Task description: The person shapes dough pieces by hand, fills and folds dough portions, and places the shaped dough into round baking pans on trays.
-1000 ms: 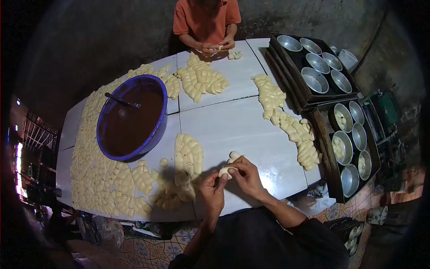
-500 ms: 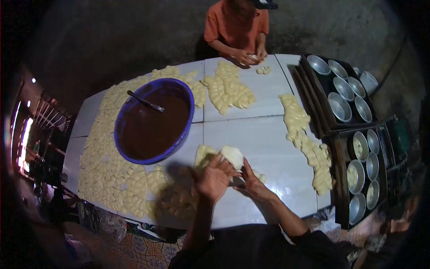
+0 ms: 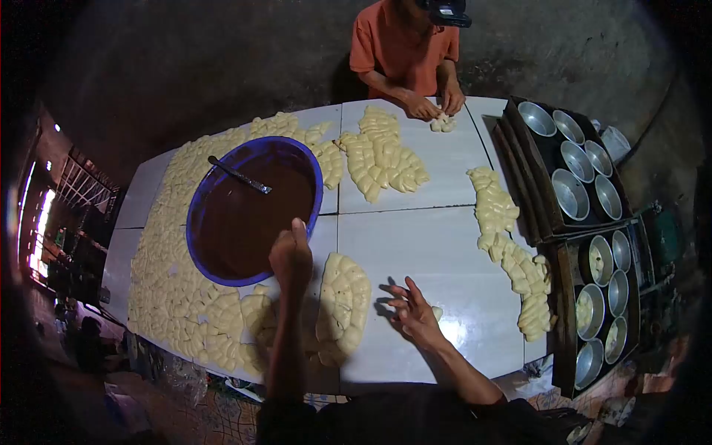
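My left hand (image 3: 291,256) is raised over the lower right rim of a blue basin (image 3: 317,194) of brown filling (image 3: 248,215). Its fingers are curled in and its thumb points up; what they hold, if anything, is hidden. A metal spoon (image 3: 241,176) rests across the basin's far side. Over the white tabletop, my right hand (image 3: 417,319) is open, fingers spread, with nothing in it. Just beside it shows a bit of pale dough (image 3: 437,313), mostly hidden. Between my hands lies a patch of joined dough pieces (image 3: 345,300).
Many dough pieces (image 3: 178,297) cover the table's left side. More dough lies at the far middle (image 3: 382,156) and along the right (image 3: 504,237). Trays of round metal tins (image 3: 569,194) stand at the right edge. Across the table, a person in an orange shirt (image 3: 404,52) handles dough.
My hands have parted: the left moved up and left to the basin, the right opened over the table. The flattened white dough between them is no longer visible. The other person's hands shifted right.
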The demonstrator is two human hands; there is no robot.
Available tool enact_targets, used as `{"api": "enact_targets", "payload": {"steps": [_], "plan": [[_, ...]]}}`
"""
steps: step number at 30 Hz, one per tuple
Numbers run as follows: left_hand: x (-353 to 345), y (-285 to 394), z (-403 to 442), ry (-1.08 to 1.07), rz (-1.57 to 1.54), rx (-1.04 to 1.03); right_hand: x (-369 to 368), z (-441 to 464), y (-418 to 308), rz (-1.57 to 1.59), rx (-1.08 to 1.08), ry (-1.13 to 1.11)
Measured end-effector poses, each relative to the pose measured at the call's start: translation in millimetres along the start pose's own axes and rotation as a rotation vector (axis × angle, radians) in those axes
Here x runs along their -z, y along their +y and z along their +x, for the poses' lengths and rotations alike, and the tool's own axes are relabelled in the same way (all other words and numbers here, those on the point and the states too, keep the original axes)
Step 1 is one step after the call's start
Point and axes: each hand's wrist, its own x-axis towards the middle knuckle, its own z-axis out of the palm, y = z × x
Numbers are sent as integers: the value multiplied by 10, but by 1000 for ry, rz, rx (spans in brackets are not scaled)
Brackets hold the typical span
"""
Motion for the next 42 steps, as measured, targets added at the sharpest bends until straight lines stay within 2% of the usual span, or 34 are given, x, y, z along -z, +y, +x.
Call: {"api": "enact_targets", "payload": {"steps": [1, 3, 4, 5, 7, 8, 10, 11, 13, 15, 17, 19, 20, 21, 22, 23, 24, 26, 27, 30, 31, 33, 34, 37, 38, 39, 41, 42], "plan": [[-11, 85, -192, -13, -1, 1, -28, 23, 4, 23, -6, 8], [-48, 146, -530, -136, -601, 161, -149, 99, -40, 226, -117, 48], [-114, 6, -573, -310, -947, 236, -169, 126, -4, 309, -145, 40], [-125, -48, -527, -207, -1052, 268, -177, 135, 21, 391, -170, 25], [-29, -133, -180, 66, -826, 117, -189, 67, 67, 368, -179, 34], [49, -143, -5, 81, -829, 111, -210, 47, 75, 345, -190, 37], [267, -237, 340, -146, 23, 128, -249, -48, 56, 339, -229, 56], [-163, -980, 769, -269, -140, 132, -237, -83, 84, 335, -243, 55], [30, -421, 277, -226, 253, 20, -224, -104, 115, 340, -230, 40], [224, -845, 380, -1204, -969, 165, -208, -161, 151, 362, -192, 78], [-1103, -1357, -365, -1387, -1683, 259, -266, -154, 51, 347, -192, 182], [-205, -180, -1399, -870, -1273, 510, -368, -212, -128, 577, -274, 117], [-252, -113, -1593, -891, -1274, 522, -280, -248, 61, 507, -226, 187], [-286, -73, -1744, -711, -1266, 531, -205, -308, 47, 264, -261, 290], [-286, -61, -1835, -526, -1249, 536, -211, -341, 23, 113, -189, 328], [-267, -59, -1886, -533, -1248, 543, -226, -369, 0, -38, -116, 362], [-262, -47, -1925, -571, -1248, 576, -228, -400, -49, -42, -117, 366], [-255, -64, -2023, -606, -1247, 618, -345, -514, -253, -957, 391, 168], [-248, -78, -2058, -643, -1139, 480, -365, -571, -322, -990, 351, 109], [-321, -197, -2146, -700, -883, 76, -208, -601, -451, -1036, 501, -31], [-270, -122, -2170, -698, -883, 78, -231, -632, -499, -808, 368, 12], [-157, 122, -2229, -765, -974, 159, -209, -615, -545, -666, 405, 148], [-201, 133, -2273, -718, -1094, 199, -235, -595, -570, -634, 481, 161], [-274, 33, -2312, -667, -992, 216, -412, -683, -646, -712, 390, 97], [-282, 38, -2333, -651, -984, 355, -356, -710, -574, -757, 408, 71], [-299, 70, -2359, -651, -986, 358, -346, -726, -587, -759, 405, 70], [-349, 151, -2432, -521, -1120, 451, -350, -760, -599, -840, 244, 154], [-370, 185, -2454, -484, -1074, 497, -293, -748, -482, -805, 252, 201]]}}
